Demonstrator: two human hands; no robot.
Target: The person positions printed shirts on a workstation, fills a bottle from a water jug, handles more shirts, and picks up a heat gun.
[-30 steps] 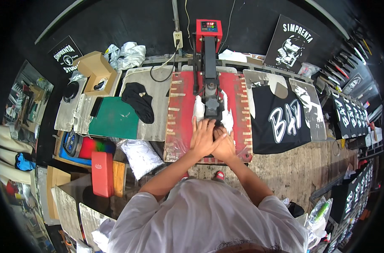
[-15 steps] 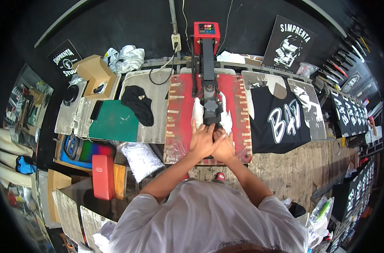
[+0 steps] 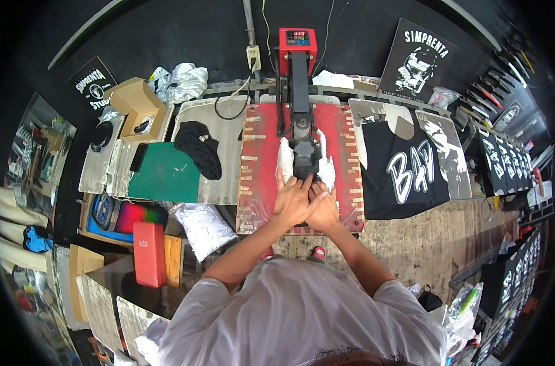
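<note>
A red heat press [image 3: 297, 40] with a black arm and lit display stands straight ahead over a red platen [image 3: 259, 152] edged with tape strips. My left hand [image 3: 292, 198] lies at the front of the press's dark head, its fingers stretched out and slightly bent. My right hand [image 3: 320, 212] rests just right of it, partly beneath the left. What my right fingertips touch is hidden. Crumpled white material [image 3: 284, 157] flanks the press head on both sides, beside my fingers.
A printed black shirt [image 3: 387, 152] lies right; black cloth [image 3: 198, 149], a green mat [image 3: 161, 171] and an open cardboard box [image 3: 140, 119] left. Below left are a white bag [image 3: 201, 229] and red case [image 3: 148, 253]. What looks like another person's hand [image 3: 537, 177] is at far right.
</note>
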